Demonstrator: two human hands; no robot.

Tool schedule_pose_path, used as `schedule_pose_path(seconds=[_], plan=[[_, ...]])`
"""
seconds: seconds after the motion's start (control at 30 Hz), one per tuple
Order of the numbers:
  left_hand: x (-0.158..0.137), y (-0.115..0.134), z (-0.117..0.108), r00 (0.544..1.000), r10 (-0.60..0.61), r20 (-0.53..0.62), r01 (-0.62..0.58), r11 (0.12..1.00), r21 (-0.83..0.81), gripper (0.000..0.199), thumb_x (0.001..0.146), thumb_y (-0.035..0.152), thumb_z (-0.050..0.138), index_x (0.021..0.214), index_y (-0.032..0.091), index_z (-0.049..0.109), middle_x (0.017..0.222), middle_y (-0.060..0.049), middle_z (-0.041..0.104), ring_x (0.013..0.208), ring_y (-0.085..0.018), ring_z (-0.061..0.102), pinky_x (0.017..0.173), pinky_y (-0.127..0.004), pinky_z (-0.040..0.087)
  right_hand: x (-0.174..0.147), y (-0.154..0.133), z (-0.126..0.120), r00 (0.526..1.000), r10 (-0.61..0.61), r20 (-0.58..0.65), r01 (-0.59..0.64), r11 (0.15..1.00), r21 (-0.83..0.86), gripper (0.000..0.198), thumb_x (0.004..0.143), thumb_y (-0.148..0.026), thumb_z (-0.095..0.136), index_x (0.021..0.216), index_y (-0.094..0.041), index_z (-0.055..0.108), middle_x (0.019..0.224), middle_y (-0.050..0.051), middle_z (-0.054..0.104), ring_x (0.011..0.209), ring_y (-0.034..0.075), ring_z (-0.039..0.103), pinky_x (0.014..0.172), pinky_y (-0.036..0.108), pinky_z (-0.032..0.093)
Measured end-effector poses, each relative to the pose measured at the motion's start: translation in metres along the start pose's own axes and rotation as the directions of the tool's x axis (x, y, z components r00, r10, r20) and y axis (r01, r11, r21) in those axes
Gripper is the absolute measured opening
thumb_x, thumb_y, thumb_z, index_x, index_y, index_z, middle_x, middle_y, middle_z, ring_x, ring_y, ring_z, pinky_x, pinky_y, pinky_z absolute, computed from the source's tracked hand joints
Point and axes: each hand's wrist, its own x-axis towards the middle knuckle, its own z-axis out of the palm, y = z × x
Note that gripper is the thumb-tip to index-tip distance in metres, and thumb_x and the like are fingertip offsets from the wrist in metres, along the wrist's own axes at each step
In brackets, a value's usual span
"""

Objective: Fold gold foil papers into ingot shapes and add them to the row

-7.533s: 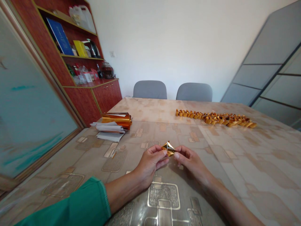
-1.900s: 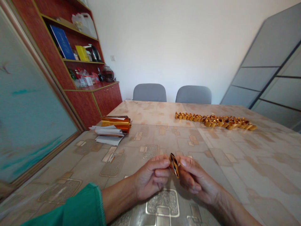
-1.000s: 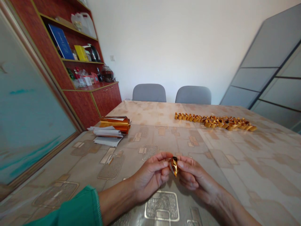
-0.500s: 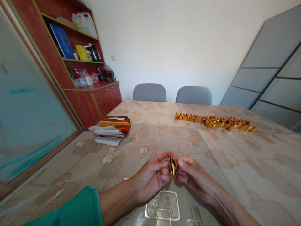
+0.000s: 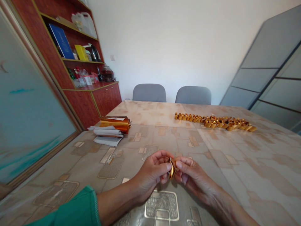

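A small folded piece of shiny gold foil paper (image 5: pixel 172 169) is held up just above the table, between my two hands. It has a pointed diamond outline. My left hand (image 5: pixel 154 171) pinches its left side, with the thumb pressed on the front face. On its right side, the thumb and fingers of my right hand (image 5: pixel 194 175) grip the edge. Farther off to the right, several folded gold paper pieces (image 5: pixel 218 122) stand in close rows on the table. A stack of gold foil sheets (image 5: pixel 115 124) lies to the left.
White paper sheets (image 5: pixel 109 139) lie beside the gold stack. The table (image 5: pixel 141 110) has a patterned cover. Two grey chairs (image 5: pixel 149 92) stand behind its far edge. A red cabinet (image 5: pixel 105 99) with shelves is at the left, grey panels (image 5: pixel 265 62) at the right.
My left thumb has moved onto the front face of the folded foil paper, and the piece has turned slightly. My right hand stays almost in place.
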Motion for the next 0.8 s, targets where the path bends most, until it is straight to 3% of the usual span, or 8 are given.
schedule_pose_path(seconds=[0.13,0.3,0.43,0.67,0.8], plan=[[0.0016,-0.0002,0.0037,0.998,0.000,-0.061,0.003,0.998,0.057,0.026,0.069,0.021,0.080,0.087,0.014,0.064,0.064,0.006,0.054,0.045,-0.001,0.040,0.040,-0.012,0.026,0.0020,0.0010,0.0001,1.000,0.005,-0.030,-0.003,0.999,0.047,0.030,0.064,-0.036,0.093,0.073,-0.014,0.073,0.067,-0.001,0.061,0.057,0.007,0.050,0.054,0.019,0.041],[0.0015,-0.0020,0.0031,0.999,0.030,-0.038,-0.025,0.992,0.122,0.032,0.071,0.026,0.081,0.094,0.016,0.063,0.072,0.004,0.059,0.050,-0.004,0.049,0.043,-0.014,0.033,0.0004,0.0022,-0.0008,1.000,0.027,-0.007,-0.027,0.997,0.067,0.030,0.065,-0.034,0.093,0.075,-0.013,0.074,0.069,0.000,0.063,0.059,0.007,0.052,0.055,0.019,0.042],[0.0014,-0.0015,0.0029,0.998,0.036,-0.061,-0.024,0.981,0.191,0.031,0.070,0.030,0.083,0.090,0.015,0.063,0.070,0.003,0.060,0.049,-0.004,0.047,0.042,-0.015,0.031,0.0001,0.0027,-0.0030,0.999,0.046,0.028,-0.047,0.997,0.053,0.030,0.068,-0.036,0.091,0.078,-0.013,0.075,0.068,0.000,0.061,0.058,0.007,0.050,0.056,0.020,0.043],[0.0005,-0.0001,0.0036,0.997,-0.021,-0.070,0.030,0.991,0.134,0.034,0.068,0.031,0.083,0.092,0.015,0.064,0.067,0.004,0.059,0.050,-0.005,0.049,0.045,-0.015,0.036,0.0026,0.0033,-0.0053,0.999,0.040,0.022,-0.041,0.999,0.033,0.029,0.069,-0.036,0.090,0.078,-0.013,0.075,0.069,0.000,0.062,0.058,0.007,0.049,0.057,0.021,0.043],[0.0017,-0.0006,0.0025,0.994,-0.007,-0.113,0.028,0.982,0.189,0.027,0.071,0.030,0.080,0.086,0.015,0.063,0.064,0.004,0.059,0.046,-0.004,0.045,0.042,-0.015,0.032,0.0023,0.0029,-0.0053,0.998,0.065,0.026,-0.066,0.997,0.028,0.030,0.068,-0.038,0.091,0.078,-0.014,0.076,0.067,-0.001,0.059,0.057,0.007,0.048,0.057,0.021,0.043]])
